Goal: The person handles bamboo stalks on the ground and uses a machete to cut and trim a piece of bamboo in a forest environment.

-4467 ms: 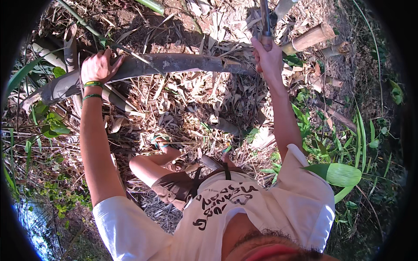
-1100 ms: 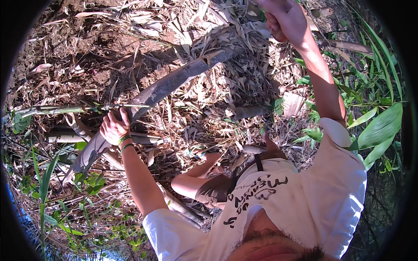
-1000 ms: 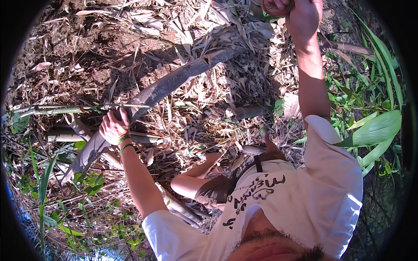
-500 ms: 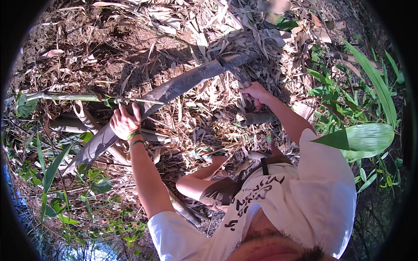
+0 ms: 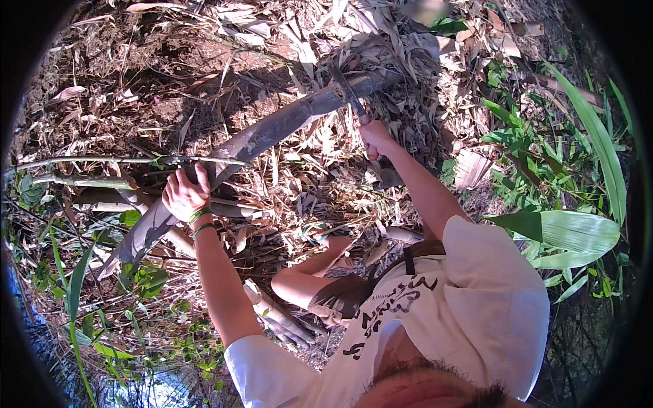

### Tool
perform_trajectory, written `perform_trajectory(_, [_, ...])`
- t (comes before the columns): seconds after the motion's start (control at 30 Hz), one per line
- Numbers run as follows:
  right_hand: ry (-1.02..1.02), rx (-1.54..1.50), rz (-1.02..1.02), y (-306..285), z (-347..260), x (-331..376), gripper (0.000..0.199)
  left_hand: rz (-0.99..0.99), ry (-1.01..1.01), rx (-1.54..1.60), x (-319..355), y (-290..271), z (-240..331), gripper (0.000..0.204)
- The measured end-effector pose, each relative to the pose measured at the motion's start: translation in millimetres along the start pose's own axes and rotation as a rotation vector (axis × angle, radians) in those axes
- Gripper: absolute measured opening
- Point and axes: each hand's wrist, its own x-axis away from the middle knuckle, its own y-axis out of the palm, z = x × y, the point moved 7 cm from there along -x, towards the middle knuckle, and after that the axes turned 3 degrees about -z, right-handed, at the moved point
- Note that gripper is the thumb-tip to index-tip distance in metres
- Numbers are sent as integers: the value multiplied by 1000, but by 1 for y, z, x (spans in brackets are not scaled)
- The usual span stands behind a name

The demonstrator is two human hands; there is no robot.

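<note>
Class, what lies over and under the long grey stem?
On the grey stem rests the left hand; a thin twig and the long knife in the right hand cross over it. A pale branch runs beneath; its middle, and anything else there, is covered.

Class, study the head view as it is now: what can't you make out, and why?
All in the head view:
Knife: most of its handle is covered by the right hand.
Pole: its surface under the left hand is covered.
Where knife and pole cross: too small to tell any cut's depth.
Pale thing: blurred, and cut off by the upper edge.
</note>
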Motion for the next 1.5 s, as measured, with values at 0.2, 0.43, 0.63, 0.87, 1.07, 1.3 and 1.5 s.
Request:
perform_trajectory(0.2, [651,-32,-525,21,14,48,32,38,-4,-28,16,5,-14,44])
perform_trajectory(0.43, [-324,130,-288,-63,-295,-40,41,26,-18,4,14,4,-11,45])
perform_trajectory(0.63, [-793,-878,25,-70,-305,-12,32,-7,-37,-12,19,1,-17,46])
perform_trajectory(0.87, [679,-160,-454,38,43,49,17,23,-65,-20,13,6,-25,47])
perform_trajectory(1.07, [75,308,-346,-40,-189,-35,25,6,-50,-8,14,6,-13,46])
perform_trajectory(1.3, [-599,-836,-14,-86,-355,-22,32,-22,-62,-9,22,8,-16,46])
perform_trajectory(1.5, [380,255,-249,14,92,31,28,16,-51,-3,3,7,1,46])
